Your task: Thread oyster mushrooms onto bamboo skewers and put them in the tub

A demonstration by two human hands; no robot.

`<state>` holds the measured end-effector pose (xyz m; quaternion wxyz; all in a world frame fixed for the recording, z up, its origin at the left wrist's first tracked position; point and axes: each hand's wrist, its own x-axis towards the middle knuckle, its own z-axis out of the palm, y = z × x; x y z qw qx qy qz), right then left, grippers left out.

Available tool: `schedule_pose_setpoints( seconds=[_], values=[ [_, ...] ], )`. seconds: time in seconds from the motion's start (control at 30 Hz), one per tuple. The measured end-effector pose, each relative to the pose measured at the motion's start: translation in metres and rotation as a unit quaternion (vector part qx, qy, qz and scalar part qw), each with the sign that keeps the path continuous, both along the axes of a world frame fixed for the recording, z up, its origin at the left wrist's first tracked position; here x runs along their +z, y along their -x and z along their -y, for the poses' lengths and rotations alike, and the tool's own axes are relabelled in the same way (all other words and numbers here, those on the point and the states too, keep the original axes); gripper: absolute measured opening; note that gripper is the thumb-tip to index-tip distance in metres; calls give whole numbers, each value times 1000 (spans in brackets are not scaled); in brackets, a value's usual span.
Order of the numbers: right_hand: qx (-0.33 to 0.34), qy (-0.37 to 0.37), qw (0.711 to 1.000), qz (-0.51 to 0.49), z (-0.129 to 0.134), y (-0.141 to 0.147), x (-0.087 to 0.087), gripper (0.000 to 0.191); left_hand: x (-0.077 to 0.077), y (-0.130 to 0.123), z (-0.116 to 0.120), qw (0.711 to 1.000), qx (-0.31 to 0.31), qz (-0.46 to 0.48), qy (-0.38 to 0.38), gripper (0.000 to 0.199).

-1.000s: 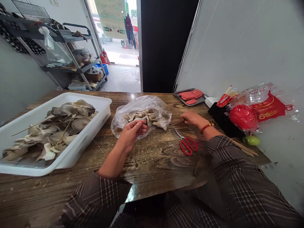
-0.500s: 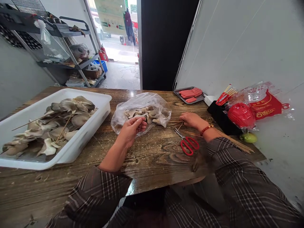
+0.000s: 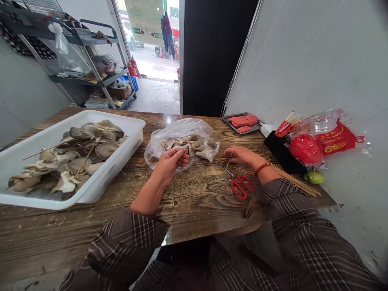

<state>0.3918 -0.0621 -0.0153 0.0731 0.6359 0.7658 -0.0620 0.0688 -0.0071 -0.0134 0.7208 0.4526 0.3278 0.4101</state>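
My left hand [image 3: 172,162] is closed, thumb against the fingers, at the near edge of a clear plastic bag [image 3: 154,145] of oyster mushrooms [image 3: 182,141]; what it pinches, if anything, is too small to name. Farther right my right hand [image 3: 239,154] is closed on a thin wooden skewer [image 3: 228,162] that stands at a slant. More skewers [image 3: 297,182] lie on the table under and beyond my right wrist. Red-handled scissors [image 3: 241,186] rest just nearer than my right hand.
A white tub [image 3: 121,173] of mushrooms with skewers stands at the left. At the back right are a tray [image 3: 239,130] of pink sticks, a black holder [image 3: 281,153], red packages [image 3: 306,148] and a green fruit [image 3: 314,177]. Beneath lies the wooden table [image 3: 194,214].
My right hand has shifted slightly left, and the skewer at its fingers now stands more upright. My left hand stays by the bag. The camera view has shifted a little.
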Motion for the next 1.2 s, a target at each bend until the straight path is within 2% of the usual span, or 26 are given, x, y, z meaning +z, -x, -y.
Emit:
schedule_pose_setpoints(
  seconds=[0.17, 0.4, 0.57, 0.77, 0.97, 1.07, 1.2],
  values=[
    [4, 40, 998, 42, -1, 13, 6, 8, -2, 2, -3, 1000, 2, 3, -2, 40],
    [24, -21, 999, 42, 23, 15, -4, 10, -2, 1, -1, 1000, 6, 9, 1, 37],
    [22, -59, 993, 99, 33, 9, -4, 19, -2, 1, -2, 1000, 7, 10, 3, 34],
    [19, -116, 980, 161, 44, 5, 20, 28, -4, 1, -3, 1000, 8, 15, -2, 38],
    [24, -166, 974, 155, 69, 4, 38, 27, -4, 2, 0, 1000, 4, 26, 3, 37],
    [-14, -225, 963, 146, 85, -3, 46, 29, -6, 3, 1, 1000, 5, 28, 4, 36],
    [-114, -340, 919, 167, 112, -15, 64, 28, -11, 3, -2, 999, -5, 31, 5, 38]
  ],
)
